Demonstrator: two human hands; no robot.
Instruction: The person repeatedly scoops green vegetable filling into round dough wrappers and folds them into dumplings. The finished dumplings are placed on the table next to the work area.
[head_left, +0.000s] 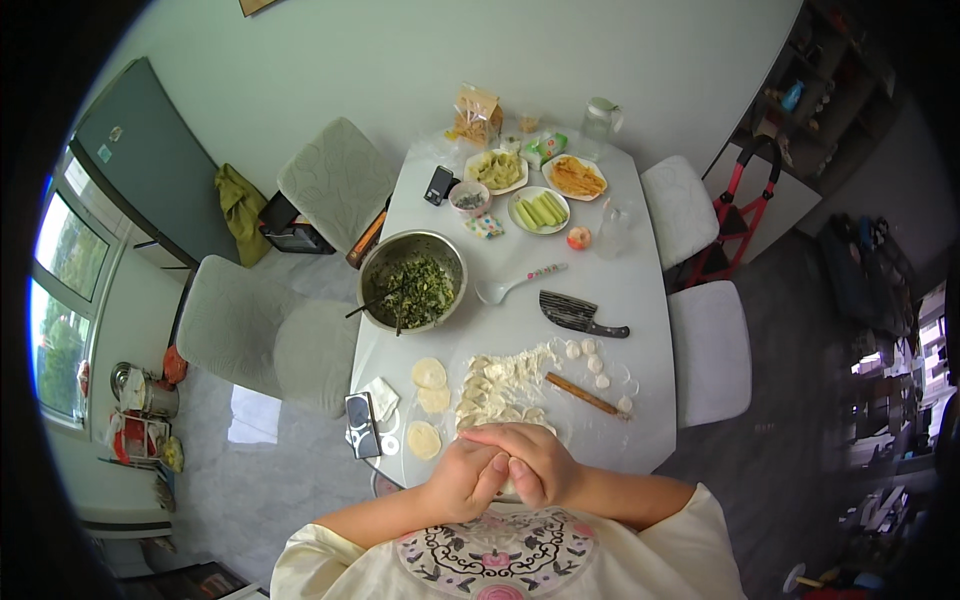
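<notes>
At the table's near edge, my left hand (pixel 462 482) and my right hand (pixel 540 462) are closed together, thumbs meeting. Between them they pinch what looks like a dumpling, almost wholly hidden by the fingers; only a pale bit shows below the thumbs. Just beyond lie several floured dumplings (pixel 482 400) in rows. To their left are three round dough wrappers (pixel 425 440). On the right are a wooden rolling pin (pixel 582 393) and several small dough pieces (pixel 590 347). A steel bowl (pixel 462 262) of chopped green filling (pixel 415 292) holds dark chopsticks.
A cleaver (pixel 570 311) and a white spoon (pixel 493 291) lie mid-table. Farther back are a plate of cut green sticks (pixel 540 210), other dishes, a reddish fruit (pixel 579 238) and a glass jug (pixel 598 125). A phone (pixel 362 425) lies front left. Chairs (pixel 708 350) flank the table.
</notes>
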